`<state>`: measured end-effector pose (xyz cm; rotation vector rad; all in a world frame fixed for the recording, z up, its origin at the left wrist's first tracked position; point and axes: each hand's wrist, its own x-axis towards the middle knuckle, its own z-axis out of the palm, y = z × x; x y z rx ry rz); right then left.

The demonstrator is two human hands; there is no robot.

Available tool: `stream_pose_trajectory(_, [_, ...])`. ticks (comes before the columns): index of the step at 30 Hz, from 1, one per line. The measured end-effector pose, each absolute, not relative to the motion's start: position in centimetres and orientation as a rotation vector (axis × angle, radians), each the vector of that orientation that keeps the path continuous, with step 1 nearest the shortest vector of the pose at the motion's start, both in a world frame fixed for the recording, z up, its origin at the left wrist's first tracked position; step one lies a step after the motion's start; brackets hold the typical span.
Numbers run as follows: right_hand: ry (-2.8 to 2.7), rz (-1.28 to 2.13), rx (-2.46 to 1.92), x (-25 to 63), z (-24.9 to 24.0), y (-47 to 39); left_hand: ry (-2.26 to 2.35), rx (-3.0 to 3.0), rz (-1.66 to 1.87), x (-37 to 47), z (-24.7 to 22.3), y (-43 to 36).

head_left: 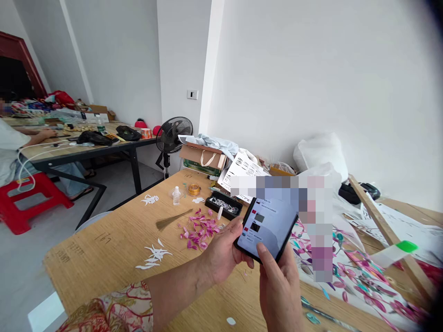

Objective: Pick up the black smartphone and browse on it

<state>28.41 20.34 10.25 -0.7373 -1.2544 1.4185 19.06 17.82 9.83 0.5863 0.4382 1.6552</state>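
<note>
Fingers (238, 228) of the left hand (221, 253) are being wrapped around the left edge of a phone (266, 228), and the phone is also being supported from below by the right hand (278, 281), whose thumb (266, 256) is being laid on the lower part of the screen. Both hands are being kept closed on the phone, which is being held tilted just above the near edge of the surface (114, 244).

This wooden surface is being taken up by scattered pink petals (199, 229), white cut-out shapes (154, 254), a small clear bottle (176, 195), a roll of amber tape (194, 189) and a black tray (224, 204) of small pieces. A floral artwork (349, 272) in pink and teal is being spread over the right side, with a wooden strip (384, 226) being laid across it. Cardboard boxes (204, 157), papers and white bags (320, 152) are being piled at the far edge against a white wall. A black fan (174, 133) is being stood on the floor beyond, and a second table (86, 143) is being used by another person seated on a red stool (27, 198).

The phone is being shown as dark-framed, with a lit pale screen on which a list with small thumbnails is being displayed.
</note>
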Motion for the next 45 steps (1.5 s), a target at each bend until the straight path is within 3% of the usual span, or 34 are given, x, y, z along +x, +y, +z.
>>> stream_pose_trajectory(45, [-1.219,1.37,-0.755,28.12,10.18,20.48,0.4,0.6,1.656,19.4,9.56,17.79])
